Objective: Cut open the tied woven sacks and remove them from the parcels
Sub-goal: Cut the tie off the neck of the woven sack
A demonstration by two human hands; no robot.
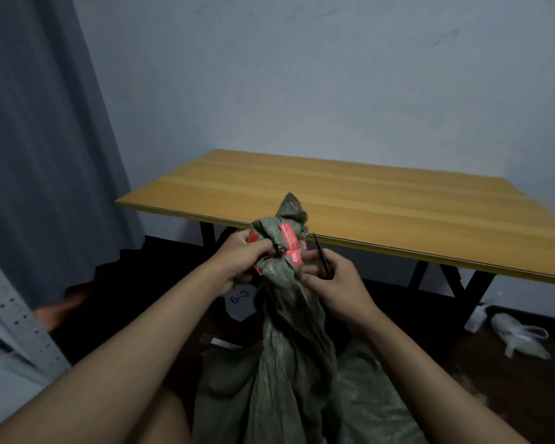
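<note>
Sack | green woven, neck bunched between both hands, body hanging below fingers; left hand grips gathered neck by red tie; right hand curls round dark blade beside tie | tie uncut; sack unopened; removal remains

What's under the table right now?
Under the table: black legs, dark floor, a pale bag at the right. The sack and both hands hide the middle part.
</note>
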